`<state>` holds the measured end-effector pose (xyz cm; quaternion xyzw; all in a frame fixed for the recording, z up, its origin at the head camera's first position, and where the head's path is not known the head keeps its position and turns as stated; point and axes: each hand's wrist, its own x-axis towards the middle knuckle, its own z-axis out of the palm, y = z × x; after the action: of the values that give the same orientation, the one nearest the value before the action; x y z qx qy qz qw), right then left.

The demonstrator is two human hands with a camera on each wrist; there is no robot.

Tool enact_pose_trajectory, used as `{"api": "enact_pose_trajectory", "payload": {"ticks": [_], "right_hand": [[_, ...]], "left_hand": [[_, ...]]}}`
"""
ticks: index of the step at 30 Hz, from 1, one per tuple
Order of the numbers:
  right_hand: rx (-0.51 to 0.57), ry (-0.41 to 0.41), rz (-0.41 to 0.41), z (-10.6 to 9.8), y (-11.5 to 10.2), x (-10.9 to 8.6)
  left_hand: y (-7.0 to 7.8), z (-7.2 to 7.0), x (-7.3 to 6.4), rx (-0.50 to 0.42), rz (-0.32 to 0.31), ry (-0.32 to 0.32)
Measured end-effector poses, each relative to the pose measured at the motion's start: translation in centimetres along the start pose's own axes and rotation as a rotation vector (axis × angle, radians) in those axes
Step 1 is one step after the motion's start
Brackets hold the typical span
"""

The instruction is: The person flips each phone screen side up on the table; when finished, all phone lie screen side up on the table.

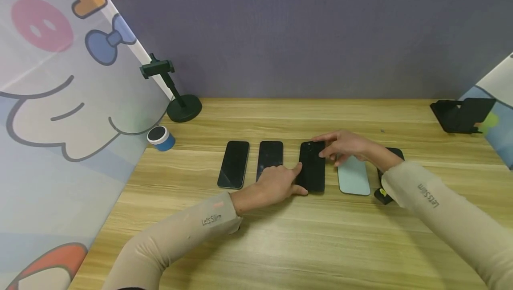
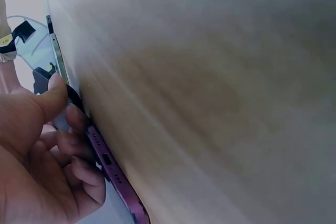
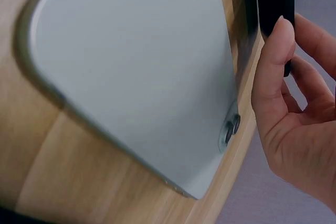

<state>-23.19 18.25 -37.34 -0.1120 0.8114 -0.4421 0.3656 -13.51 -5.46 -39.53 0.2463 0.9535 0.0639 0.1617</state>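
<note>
A black phone (image 1: pixel 312 169) lies back up in the middle of a row of phones, its camera end toward the back. My left hand (image 1: pixel 278 182) grips its near left corner, thumb at the near edge and a finger along the left side. At the far right corner my right hand (image 1: pixel 345 145) pinches the same phone; the right wrist view shows thumb and fingers on either side of its edge (image 3: pixel 275 3). Next to my right hand lies a pale green phone (image 1: pixel 354 176), back up. A purple-edged phone (image 2: pixel 113 163) is partly hidden by my left hand.
Farther left lies another dark phone (image 1: pixel 234 164), screen up. A dark phone (image 1: pixel 396 152) shows partly beneath my right forearm. At the back left stand a black phone stand (image 1: pixel 184 108) and a blue-and-white round container (image 1: pixel 161 138). Another black stand (image 1: pixel 462 115) is at the back right.
</note>
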Motion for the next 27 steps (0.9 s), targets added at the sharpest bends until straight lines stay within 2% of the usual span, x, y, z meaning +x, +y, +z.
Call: {"api": "enact_pose_trajectory", "payload": {"ticks": [6,10,17,27], "right_hand": [[-0.005,-0.009,0.024,-0.3,-0.1,-0.2],[-0.014,-0.013,0.030,-0.3,-0.3,-0.2],[-0.021,-0.005,0.042,-0.2,-0.7,-0.2],[-0.040,-0.003,0.042,0.0,-1.2,-0.3]], "left_hand": [[0.0,0.0,-0.3,-0.051,0.029,0.027],[0.6,-0.5,-0.6,-0.055,0.049,0.035],[2.2,-1.7,-0.6,-0.018,0.080,0.011],[4.1,-1.3,0.4,0.136,0.059,0.030]]}}
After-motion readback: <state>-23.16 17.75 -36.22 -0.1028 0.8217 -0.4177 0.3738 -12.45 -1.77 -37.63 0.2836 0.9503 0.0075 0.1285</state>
